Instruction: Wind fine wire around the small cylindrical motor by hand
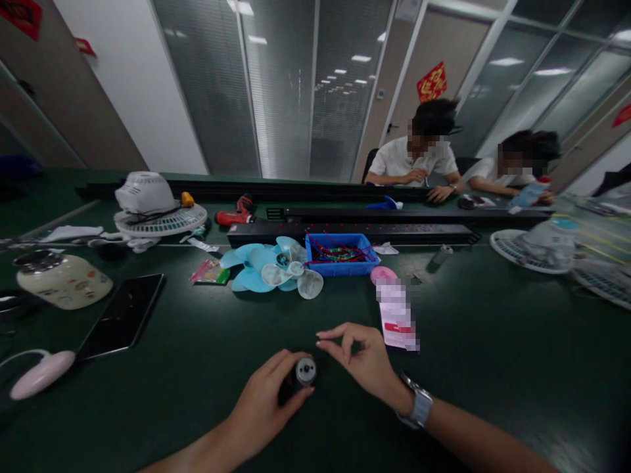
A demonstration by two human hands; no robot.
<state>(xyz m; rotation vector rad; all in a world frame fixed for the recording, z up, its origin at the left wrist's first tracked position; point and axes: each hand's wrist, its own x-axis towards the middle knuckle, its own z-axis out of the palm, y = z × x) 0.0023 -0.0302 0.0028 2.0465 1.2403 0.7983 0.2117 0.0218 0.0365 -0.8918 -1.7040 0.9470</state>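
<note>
My left hand (269, 391) wraps its fingers and thumb round a small metal motor (306, 372). The motor's round end face, with a dark centre and small holes, points up toward me. Just to the right, my right hand (362, 355) hovers apart from the motor, thumb and index finger brought together in a pinch. Anything between those fingertips is too small to make out. A grey watch (419, 404) is on the right wrist.
Beyond my hands are blue fan blades (254, 266), a blue bin (345, 266) of wires and a pink phone (397, 315). A tablet (123, 315) and jar (64, 279) stand left. Behind lie a red drill (236, 213) and black rails (355, 233). Two people sit across.
</note>
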